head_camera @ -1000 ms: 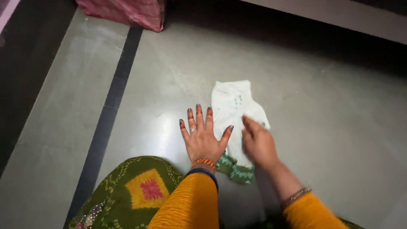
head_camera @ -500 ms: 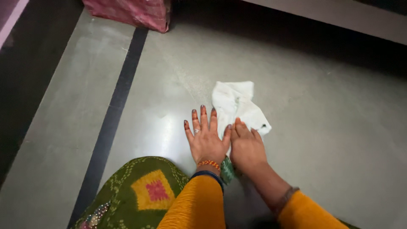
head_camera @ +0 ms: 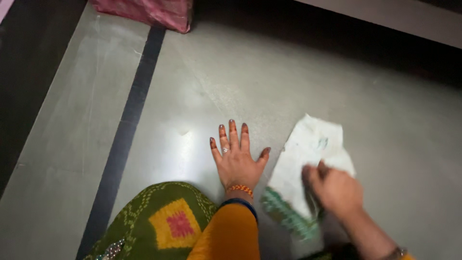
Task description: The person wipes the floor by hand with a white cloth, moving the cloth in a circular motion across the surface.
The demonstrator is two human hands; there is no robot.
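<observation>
I observe the left hand (head_camera: 237,161) pressed flat on the grey floor (head_camera: 202,91), palm down, fingers spread wide and holding nothing. It wears a ring on one finger and a beaded orange bangle at the wrist, above an orange sleeve edged in dark blue. Its thumb points toward the white cloth (head_camera: 308,159), which I take as my landmark; the thumb tip lies just beside the cloth's near edge, and I cannot tell whether it touches.

The right hand (head_camera: 334,190) sits on the lower part of the cloth, fingers curled down onto the fabric. It is blurred, so I cannot tell whether it is gripping the cloth or only pressing on it. A bangle shows at its wrist near the bottom edge of the view.

The cloth lies flat on the floor, between the two hands and extending away from the person beyond the right hand. It is white with a faint greenish mark near its far end and a green patterned border (head_camera: 288,216) at its near end, beside the orange sleeve.

On the far side of the left hand from the cloth, a knee in green fabric (head_camera: 159,216) with a yellow and red diamond patch rests on the floor. Farther that way, a dark stripe (head_camera: 130,130) runs along the floor. Well apart from the cloth, at the far end of the stripe, sits a pink bundle (head_camera: 149,12). Beyond the cloth a pale ledge (head_camera: 385,19) crosses the upper corner.
</observation>
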